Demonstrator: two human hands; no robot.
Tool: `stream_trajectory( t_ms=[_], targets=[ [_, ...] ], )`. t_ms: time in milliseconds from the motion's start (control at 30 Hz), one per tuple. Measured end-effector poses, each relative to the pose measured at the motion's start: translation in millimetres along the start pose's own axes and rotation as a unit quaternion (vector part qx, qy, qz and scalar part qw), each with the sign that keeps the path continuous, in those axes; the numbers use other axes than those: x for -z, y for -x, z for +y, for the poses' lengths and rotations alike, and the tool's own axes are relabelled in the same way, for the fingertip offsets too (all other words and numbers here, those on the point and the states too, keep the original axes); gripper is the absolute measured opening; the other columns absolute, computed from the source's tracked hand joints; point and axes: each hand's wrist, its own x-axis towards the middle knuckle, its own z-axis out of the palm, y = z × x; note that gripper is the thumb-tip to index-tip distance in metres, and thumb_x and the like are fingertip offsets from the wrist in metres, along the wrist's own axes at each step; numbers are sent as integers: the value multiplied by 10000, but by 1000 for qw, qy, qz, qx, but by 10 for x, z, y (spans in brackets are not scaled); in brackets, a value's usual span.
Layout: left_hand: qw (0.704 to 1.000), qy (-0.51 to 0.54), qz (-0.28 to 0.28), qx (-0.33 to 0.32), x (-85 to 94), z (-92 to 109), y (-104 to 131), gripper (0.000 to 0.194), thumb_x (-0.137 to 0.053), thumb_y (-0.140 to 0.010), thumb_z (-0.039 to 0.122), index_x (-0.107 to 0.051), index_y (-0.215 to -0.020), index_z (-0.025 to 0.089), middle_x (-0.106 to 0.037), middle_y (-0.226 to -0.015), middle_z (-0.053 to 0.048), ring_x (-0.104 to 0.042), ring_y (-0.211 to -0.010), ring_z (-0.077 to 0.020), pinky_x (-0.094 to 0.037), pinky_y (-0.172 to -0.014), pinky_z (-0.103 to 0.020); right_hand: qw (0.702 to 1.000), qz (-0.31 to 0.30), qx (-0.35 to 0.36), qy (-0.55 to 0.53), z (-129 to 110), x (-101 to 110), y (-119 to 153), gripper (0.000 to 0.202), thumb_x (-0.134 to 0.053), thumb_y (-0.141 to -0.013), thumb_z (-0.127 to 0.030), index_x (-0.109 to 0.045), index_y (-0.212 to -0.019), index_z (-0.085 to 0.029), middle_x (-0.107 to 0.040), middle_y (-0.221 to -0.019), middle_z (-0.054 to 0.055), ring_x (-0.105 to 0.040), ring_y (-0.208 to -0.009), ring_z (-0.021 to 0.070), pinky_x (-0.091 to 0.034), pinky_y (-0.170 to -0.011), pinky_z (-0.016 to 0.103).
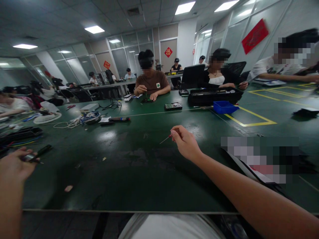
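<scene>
A thin screwdriver (164,139) with a red handle is pinched in the fingers of my right hand (185,142). Its metal shaft points down and left above the green table. At the left edge my left hand (17,166) is closed round a dark, elongated object (43,151) with a shiny metallic part near the fingers. Blur and the fingers hide what kind of thing it is. Just beyond that hand lies a black tray-like housing (21,134) with coloured wires along it.
A small pale scrap (68,188) lies near the front edge. Farther back are a black-handled tool (119,119), a cable bundle (89,118), a circuit board (173,106), a blue bin (225,107) and a long black casing (214,96). Across the table a person (153,83) works on small parts.
</scene>
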Motion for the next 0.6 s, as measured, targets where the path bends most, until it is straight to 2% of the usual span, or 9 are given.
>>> stream_trajectory(
  t_ms=[67,100,167,233,333,433,533,600],
  targets=[
    [998,33,-36,-25,-248,-62,-2,307,-477,-762,-166,-471,-775,140,-541,-630,84,-536,-634,-49,-468,-624,-147,1000,3,-5,-5,3,2,0,207,-462,-983,-377,-596,-953,-223,-660,-718,21,-640,-676,195,-451,-643,324],
    [998,39,-45,-12,-395,-72,56,317,-460,-758,-176,-472,-763,140,-546,-628,76,-547,-635,-55,-464,-616,-155,1000,5,-8,-9,8,3,1,220,-459,-986,-391,-598,-953,-223,-659,-722,22,-640,-681,197,-452,-648,327],
    [992,54,-109,21,-728,-70,272,300,-460,-802,-150,-509,-773,144,-579,-680,49,-586,-688,-71,-486,-644,-183,1000,5,-11,-21,25,2,0,241,-453,-990,-415,-599,-956,-226,-657,-730,22,-640,-694,200,-460,-661,335],
    [982,69,-176,26,-1078,-81,574,294,-479,-813,-142,-556,-822,141,-611,-745,27,-605,-734,-79,-489,-685,-193,999,3,-13,-35,41,0,-1,228,-458,-985,-407,-599,-970,-229,-661,-748,22,-643,-711,202,-470,-680,342],
    [945,55,-323,23,-1549,-175,1055,245,-576,-810,-80,-624,-935,125,-676,-897,-32,-634,-825,-113,-497,-756,-225,998,9,-18,-55,42,8,0,195,-473,-976,-372,-601,-994,-227,-670,-785,23,-645,-740,195,-476,-696,339],
    [900,27,-434,8,-1917,-323,1468,292,-691,-749,-19,-666,-1002,125,-710,-1050,-81,-650,-956,-151,-494,-893,-279,996,35,-32,-72,8,39,-1,241,-502,-977,-423,-622,-925,-220,-645,-725,10,-611,-674,174,-458,-640,318],
    [857,0,-514,-36,-2220,-439,1795,344,-738,-732,45,-690,-1056,150,-716,-1105,-79,-651,-1002,-168,-471,-989,-340,985,91,-48,-139,-22,73,-19,317,-554,-952,-488,-611,-797,-218,-593,-636,-10,-556,-585,147,-447,-582,297],
    [841,0,-538,-59,-2402,-481,1971,368,-739,-740,61,-684,-1090,164,-723,-1113,-80,-657,-1033,-182,-463,-1019,-369,967,130,-57,-211,-20,83,-43,336,-582,-933,-504,-588,-752,-221,-565,-611,-23,-533,-551,133,-451,-555,284]
  ],
)
